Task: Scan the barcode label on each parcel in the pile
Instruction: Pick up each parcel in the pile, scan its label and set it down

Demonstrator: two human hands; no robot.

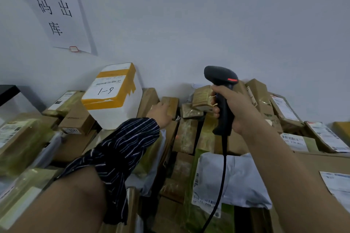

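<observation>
Dozens of parcels (186, 134) lie heaped against the wall (208, 24), w/ a yellow-taped white foam box (115, 108) on top at left & a grey bag (240, 176) near the front. R hand (236, 108) is wrapped round the handle of a black scanner (221, 79), held upright above mid-pile, cord (224, 166) hanging down. L hand (161, 113) lies on a small brown parcel (172, 102) just right of the foam box; can't tell if its fingers grip it.
</observation>
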